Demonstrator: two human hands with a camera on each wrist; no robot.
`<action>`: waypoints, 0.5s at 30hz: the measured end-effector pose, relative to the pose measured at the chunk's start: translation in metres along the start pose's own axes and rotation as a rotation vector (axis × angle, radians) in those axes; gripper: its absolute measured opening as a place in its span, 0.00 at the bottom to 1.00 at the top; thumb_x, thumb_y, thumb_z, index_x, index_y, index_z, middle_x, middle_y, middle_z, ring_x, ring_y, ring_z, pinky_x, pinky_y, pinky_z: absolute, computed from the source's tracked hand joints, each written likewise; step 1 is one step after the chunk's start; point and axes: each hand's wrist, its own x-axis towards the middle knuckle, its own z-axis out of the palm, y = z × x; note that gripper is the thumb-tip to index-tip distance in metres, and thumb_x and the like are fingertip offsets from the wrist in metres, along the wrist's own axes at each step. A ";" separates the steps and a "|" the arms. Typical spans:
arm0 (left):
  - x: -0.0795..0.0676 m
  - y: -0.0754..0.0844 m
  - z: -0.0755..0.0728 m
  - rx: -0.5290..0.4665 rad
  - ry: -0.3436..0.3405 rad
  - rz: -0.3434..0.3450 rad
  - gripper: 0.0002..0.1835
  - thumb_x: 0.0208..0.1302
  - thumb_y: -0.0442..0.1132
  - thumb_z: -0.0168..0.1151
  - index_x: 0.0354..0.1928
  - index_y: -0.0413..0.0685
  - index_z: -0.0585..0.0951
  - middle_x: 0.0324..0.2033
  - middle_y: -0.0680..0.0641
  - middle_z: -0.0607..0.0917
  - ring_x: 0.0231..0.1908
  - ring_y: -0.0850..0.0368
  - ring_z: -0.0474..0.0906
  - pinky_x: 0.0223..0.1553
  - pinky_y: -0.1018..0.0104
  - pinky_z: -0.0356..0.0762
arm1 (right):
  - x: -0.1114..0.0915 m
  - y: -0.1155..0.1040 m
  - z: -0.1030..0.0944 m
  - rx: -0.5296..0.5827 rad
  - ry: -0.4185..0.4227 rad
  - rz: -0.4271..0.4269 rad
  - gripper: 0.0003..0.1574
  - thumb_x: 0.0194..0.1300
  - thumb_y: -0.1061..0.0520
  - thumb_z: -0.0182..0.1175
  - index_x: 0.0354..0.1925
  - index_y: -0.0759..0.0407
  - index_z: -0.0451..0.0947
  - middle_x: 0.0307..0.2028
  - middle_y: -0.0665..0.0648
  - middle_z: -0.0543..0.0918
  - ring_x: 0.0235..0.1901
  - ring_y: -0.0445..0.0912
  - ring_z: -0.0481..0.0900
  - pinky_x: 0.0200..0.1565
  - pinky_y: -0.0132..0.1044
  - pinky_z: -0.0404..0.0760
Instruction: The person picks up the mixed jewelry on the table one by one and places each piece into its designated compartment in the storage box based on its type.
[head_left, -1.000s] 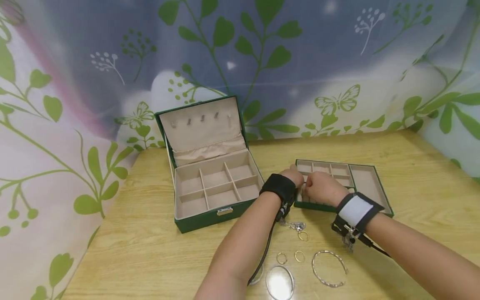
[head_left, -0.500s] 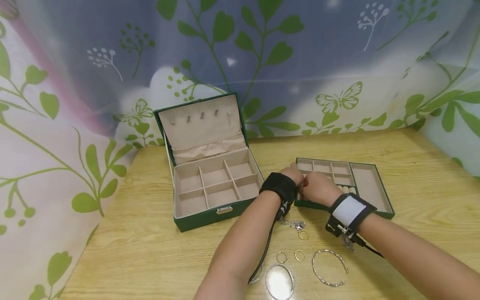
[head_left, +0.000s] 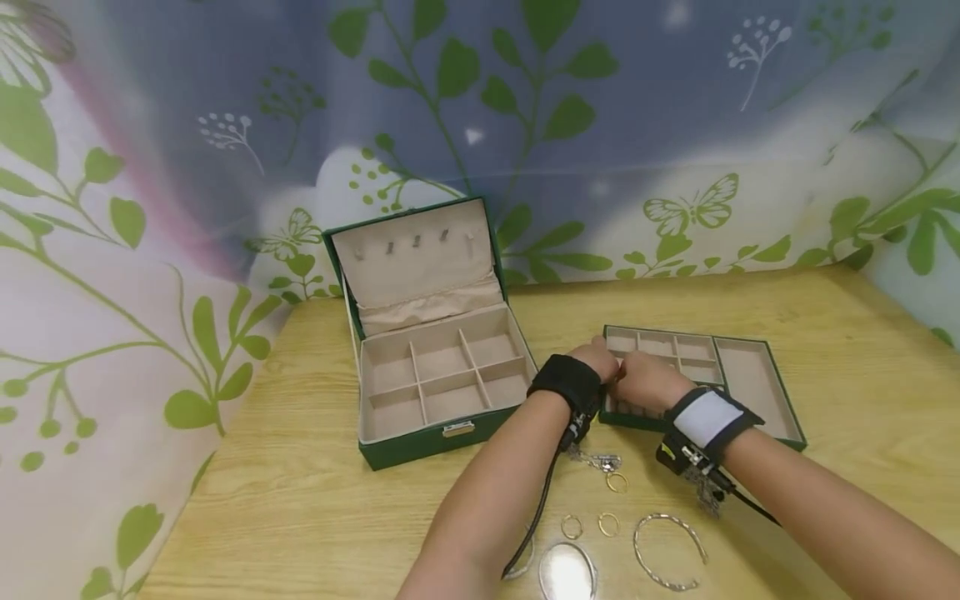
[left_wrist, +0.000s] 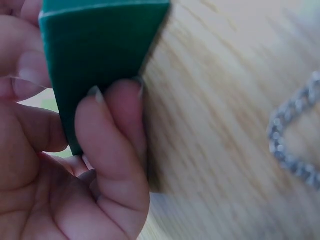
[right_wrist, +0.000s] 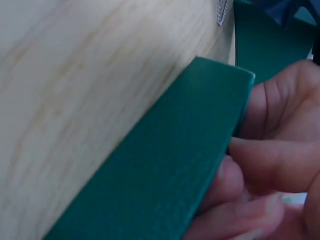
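While left fingers (left_wrist: 112, 150) grip the tray's edge (left_wrist: 100, 50), table (head_left: 862, 379) stretches rightward.

2 forearms (head_left: 491, 492) extended | left hand (head_left: 597, 361) beside right hand (head_left: 651, 383) | fingers (left_wrist: 107, 142) curled

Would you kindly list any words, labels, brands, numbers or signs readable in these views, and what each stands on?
None can be read in any view.
The green box, the tray and the right wristband's pale patch show no legible text.
Any marks on the metal clasp are too small to read.
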 end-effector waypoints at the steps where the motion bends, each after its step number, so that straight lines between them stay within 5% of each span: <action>1: 0.004 -0.002 0.003 0.002 -0.002 0.005 0.37 0.67 0.42 0.52 0.74 0.48 0.48 0.34 0.41 0.80 0.16 0.55 0.60 0.24 0.65 0.63 | 0.000 0.001 0.000 0.007 -0.016 0.005 0.16 0.59 0.62 0.51 0.18 0.63 0.79 0.13 0.52 0.74 0.13 0.43 0.69 0.18 0.34 0.69; 8: 0.059 -0.020 0.036 0.053 0.026 0.015 0.39 0.64 0.46 0.53 0.74 0.50 0.49 0.33 0.43 0.80 0.18 0.53 0.63 0.24 0.63 0.65 | 0.003 0.006 0.001 -0.025 -0.051 -0.030 0.15 0.58 0.63 0.52 0.19 0.63 0.82 0.15 0.53 0.78 0.15 0.42 0.72 0.21 0.34 0.71; 13: 0.048 -0.018 0.041 0.074 0.023 0.015 0.39 0.63 0.46 0.55 0.73 0.48 0.51 0.39 0.44 0.82 0.22 0.51 0.69 0.28 0.64 0.68 | -0.002 0.011 0.007 -0.035 -0.040 -0.035 0.14 0.55 0.63 0.54 0.16 0.61 0.77 0.13 0.50 0.74 0.14 0.42 0.69 0.20 0.34 0.69; 15: 0.023 -0.012 0.034 0.054 0.000 0.008 0.39 0.64 0.45 0.56 0.73 0.48 0.51 0.45 0.44 0.82 0.25 0.51 0.70 0.32 0.64 0.71 | -0.004 0.014 0.009 -0.029 -0.037 -0.038 0.15 0.55 0.63 0.55 0.14 0.58 0.73 0.12 0.49 0.70 0.14 0.41 0.67 0.20 0.34 0.66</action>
